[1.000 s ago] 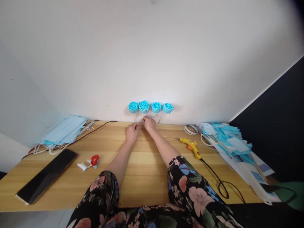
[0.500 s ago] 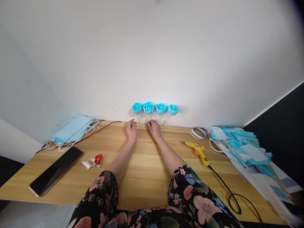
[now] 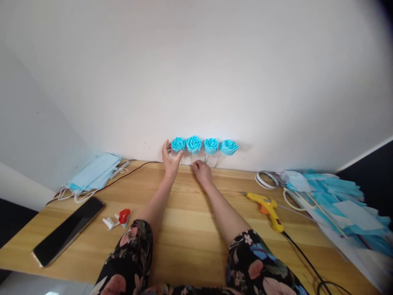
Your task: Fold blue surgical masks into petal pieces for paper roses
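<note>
Several blue crepe-paper roses on thin stick stems lean upright in a row against the wall at the table's back edge. My left hand (image 3: pixel 171 164) is cupped about the leftmost rose (image 3: pixel 178 144), fingers at its left side and thumb under its lower right. Low on the stem of the second rose (image 3: pixel 193 144), the fingertips of my right hand (image 3: pixel 202 172) are pinched together. Right of that hand stand a third rose (image 3: pixel 211 146) and, at the row's end, a rose (image 3: pixel 229 147) whose stem slants.
A yellow hot glue gun (image 3: pixel 265 205) with a black cord lies at right, beside tape rolls (image 3: pixel 265 180) and blue paper pieces (image 3: pixel 331 192). At left are flat face masks (image 3: pixel 93 174), a phone (image 3: pixel 69 231), a small red-and-white item (image 3: pixel 123 217) and a dark cable (image 3: pixel 135 168).
My left hand has left the table edge, opened, and risen around the leftmost rose. My right hand stays pinched at the second rose's stem. The view has shifted slightly.
</note>
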The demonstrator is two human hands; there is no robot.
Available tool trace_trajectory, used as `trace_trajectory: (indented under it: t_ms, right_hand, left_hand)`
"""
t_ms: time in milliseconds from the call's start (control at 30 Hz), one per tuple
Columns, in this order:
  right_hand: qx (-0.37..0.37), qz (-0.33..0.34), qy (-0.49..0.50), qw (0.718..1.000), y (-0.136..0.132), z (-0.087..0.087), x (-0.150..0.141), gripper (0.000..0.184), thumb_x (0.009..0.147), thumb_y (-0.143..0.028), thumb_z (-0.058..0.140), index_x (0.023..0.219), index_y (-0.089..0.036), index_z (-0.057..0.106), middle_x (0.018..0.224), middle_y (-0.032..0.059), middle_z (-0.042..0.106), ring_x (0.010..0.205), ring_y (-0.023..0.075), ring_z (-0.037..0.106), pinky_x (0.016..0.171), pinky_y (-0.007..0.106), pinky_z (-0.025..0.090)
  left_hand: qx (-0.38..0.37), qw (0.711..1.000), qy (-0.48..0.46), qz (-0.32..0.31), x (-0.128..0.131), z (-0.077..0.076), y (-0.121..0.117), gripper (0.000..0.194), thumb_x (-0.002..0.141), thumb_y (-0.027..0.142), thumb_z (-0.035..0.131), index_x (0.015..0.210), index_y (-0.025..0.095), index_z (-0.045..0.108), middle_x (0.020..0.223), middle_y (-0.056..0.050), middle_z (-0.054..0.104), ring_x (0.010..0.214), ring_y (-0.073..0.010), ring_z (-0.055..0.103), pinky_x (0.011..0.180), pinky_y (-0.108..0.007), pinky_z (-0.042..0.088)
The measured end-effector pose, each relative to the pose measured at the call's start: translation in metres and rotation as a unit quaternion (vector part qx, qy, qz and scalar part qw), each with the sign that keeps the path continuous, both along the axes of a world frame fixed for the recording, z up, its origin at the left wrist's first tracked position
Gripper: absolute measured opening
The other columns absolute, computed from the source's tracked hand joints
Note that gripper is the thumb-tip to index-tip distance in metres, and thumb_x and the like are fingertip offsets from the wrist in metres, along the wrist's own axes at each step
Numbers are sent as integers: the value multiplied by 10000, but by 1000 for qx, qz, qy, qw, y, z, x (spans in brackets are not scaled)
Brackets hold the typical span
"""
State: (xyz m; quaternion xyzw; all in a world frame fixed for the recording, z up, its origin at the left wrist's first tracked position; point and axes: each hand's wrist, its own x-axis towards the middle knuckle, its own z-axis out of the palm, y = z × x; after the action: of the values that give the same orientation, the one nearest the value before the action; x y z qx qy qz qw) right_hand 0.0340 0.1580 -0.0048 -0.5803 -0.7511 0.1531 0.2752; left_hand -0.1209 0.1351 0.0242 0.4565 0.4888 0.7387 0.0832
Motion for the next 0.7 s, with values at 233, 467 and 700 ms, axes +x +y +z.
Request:
trace_trajectory:
  t_ms: [233, 467, 700]
  right_hand:
    - [-7, -1, 1, 1000, -1, 1, 0, 244, 994, -305, 513, 1034, -202, 730, 1001, 78, 788, 897, 204, 710, 711, 263, 397]
    - [-12, -3, -2, 1000, -1, 2, 0, 257, 996, -308, 504, 1043, -203, 734, 999, 82, 788, 900, 208, 707, 727, 265, 407]
    - [-11, -3, -2, 1000, -2, 3, 0, 265, 996, -316, 491, 1031, -211, 732, 983, 73, 784, 867, 195, 695, 705, 255, 397]
  left_hand:
    - [6, 998, 69, 10, -8, 5, 12, 769, 734, 351, 796, 1408, 176, 470, 1326, -169, 576, 1244, -289, 573, 1065, -426, 461]
    - [12, 989, 143, 28, -18, 7, 12, 570, 720, 272, 786, 1251, 190, 597, 1204, -123, 625, 1181, -283, 577, 1049, -433, 459]
    - [48, 991, 116, 46, -16, 10, 9, 331, 774, 264, 733, 1085, 189, 648, 1089, -91, 637, 1089, -241, 607, 987, -392, 492]
